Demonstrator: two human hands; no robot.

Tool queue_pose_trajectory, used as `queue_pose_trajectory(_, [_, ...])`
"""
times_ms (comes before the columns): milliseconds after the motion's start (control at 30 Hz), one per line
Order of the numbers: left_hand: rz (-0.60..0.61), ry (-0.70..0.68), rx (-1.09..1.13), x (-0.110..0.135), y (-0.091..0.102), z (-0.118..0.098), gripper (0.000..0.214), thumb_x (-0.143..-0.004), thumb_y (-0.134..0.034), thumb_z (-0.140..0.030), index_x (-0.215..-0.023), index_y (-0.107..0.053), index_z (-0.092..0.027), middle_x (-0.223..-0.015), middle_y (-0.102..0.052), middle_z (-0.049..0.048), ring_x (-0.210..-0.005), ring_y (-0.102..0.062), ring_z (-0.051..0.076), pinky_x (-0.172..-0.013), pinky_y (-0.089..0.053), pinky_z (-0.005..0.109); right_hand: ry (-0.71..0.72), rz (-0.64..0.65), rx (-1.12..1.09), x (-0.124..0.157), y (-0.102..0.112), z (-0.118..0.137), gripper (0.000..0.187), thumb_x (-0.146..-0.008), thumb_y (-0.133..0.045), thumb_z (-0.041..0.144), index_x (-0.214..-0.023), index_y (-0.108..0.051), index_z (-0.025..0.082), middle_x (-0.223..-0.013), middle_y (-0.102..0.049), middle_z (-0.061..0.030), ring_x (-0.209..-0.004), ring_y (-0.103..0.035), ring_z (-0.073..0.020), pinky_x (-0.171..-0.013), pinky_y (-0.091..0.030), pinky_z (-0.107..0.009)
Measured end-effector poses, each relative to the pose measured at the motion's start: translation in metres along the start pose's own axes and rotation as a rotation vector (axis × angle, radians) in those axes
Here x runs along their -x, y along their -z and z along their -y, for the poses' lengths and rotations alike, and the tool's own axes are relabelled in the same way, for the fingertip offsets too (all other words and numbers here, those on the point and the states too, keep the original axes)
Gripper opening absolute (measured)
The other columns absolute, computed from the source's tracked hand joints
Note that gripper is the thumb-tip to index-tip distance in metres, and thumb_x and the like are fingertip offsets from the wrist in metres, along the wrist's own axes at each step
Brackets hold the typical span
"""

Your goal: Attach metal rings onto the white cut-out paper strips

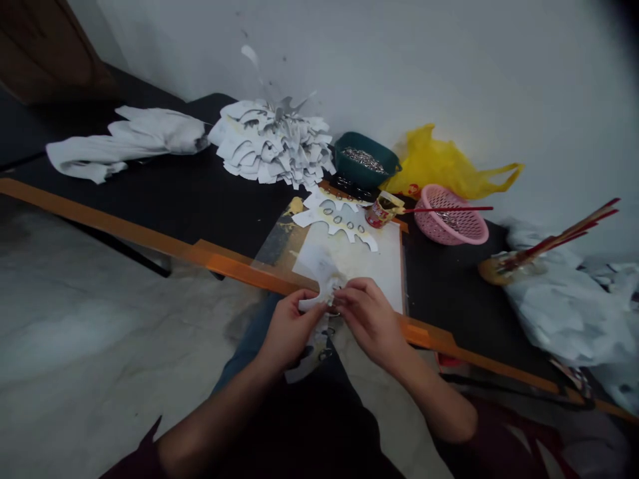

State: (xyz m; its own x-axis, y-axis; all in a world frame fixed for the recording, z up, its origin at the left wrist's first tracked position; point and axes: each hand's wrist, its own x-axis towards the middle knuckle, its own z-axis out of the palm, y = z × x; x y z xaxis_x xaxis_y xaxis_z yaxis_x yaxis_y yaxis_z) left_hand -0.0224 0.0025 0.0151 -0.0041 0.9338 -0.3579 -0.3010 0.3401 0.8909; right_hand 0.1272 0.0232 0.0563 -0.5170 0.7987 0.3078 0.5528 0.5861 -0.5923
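Observation:
Near the table's front edge, my left hand (289,327) grips a white cut-out piece (308,303) with a scalloped edge, thumb on top. More of that white material, with dark rings on it, hangs below over my lap. My right hand (372,322) meets it from the other side, its thumb and fingers pinched at the piece; whatever small thing is between them is too blurred to name. Beyond the hands, a white scalloped strip (313,218) bearing several metal rings lies on a pale board (387,259). An open tin (382,211) stands beside the strip.
Behind the board are a pile of white cut-outs (274,150), a dark green basin (357,174) of small metal parts and a yellow bag (439,159). A pink basket (434,229), red sticks (564,241) and white bags (574,313) stand right; a white cloth (144,136) lies left. Orange tape (224,266) edges the table.

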Motion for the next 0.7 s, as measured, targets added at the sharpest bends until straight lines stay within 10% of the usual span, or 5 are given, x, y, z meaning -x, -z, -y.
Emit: queue_pose_trajectory(700, [-0.012,0.269,0.265,-0.002,-0.009,-0.002,0.029,-0.060,-0.069,-0.038,-0.056,-0.055,-0.014,-0.049,-0.046,-0.0040,-0.044,-0.039,0.007,-0.043,-0.028,0.019,0.069,0.114,0.281,0.005,-0.023,-0.014,0.016,-0.084,-0.039,0.013,-0.084,-0.054,0.019,-0.088,-0.054,-0.0060,-0.077,-0.051,-0.0159,-0.068,-0.046,-0.030])
